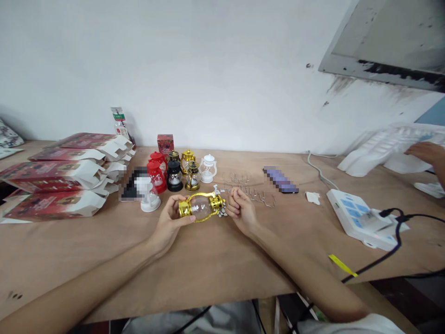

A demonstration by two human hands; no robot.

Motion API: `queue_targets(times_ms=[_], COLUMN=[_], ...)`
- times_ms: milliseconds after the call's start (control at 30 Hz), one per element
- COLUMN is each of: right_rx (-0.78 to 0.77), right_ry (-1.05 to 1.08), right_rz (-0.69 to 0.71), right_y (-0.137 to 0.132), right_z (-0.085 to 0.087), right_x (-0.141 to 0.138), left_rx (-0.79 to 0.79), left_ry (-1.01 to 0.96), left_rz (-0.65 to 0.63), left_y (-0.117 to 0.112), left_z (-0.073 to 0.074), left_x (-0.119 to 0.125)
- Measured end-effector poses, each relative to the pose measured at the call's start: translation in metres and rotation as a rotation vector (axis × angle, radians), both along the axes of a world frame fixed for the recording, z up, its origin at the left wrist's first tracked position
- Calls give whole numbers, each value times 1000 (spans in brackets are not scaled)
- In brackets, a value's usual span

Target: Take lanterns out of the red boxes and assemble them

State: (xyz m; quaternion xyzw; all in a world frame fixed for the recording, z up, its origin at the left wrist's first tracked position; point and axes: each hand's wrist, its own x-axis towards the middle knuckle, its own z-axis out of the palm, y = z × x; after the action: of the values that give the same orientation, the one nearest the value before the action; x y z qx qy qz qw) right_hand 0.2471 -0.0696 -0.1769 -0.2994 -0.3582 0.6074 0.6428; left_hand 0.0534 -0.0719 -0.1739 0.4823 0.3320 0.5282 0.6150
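My left hand (172, 218) grips a small gold lantern (200, 206) with a clear globe, held on its side just above the wooden table (215, 260). Curled beside the lantern's right end is my right hand (241, 211), its fingers closed by a little heap of small silvery parts (221, 213). Whether the fingers pinch one of them is too small to see. Behind stand several small lanterns (174, 175) in red, black, gold and white, and a white one (150, 197) sits to the left.
Flattened red-and-white cartons (59, 181) are stacked at the left. Wire hooks (252, 190) lie behind my right hand. A white power strip (361, 220) with a black cable sits at the right. Another person's hand (426, 152) touches white trays (385, 148) at the far right.
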Motion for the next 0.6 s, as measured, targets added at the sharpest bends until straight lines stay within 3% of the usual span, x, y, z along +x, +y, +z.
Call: queue_targets(times_ms=[267,600], right_rx=[30,5], right_ry=[21,32], right_rz=[23,27], right_y=[2,1], right_z=[-5,-5], right_x=[1,1], left_rx=[-93,-67], left_ry=[-102,-115], left_rz=[10,-30], left_y=[-5,-6], left_z=[5,4], left_x=[2,0])
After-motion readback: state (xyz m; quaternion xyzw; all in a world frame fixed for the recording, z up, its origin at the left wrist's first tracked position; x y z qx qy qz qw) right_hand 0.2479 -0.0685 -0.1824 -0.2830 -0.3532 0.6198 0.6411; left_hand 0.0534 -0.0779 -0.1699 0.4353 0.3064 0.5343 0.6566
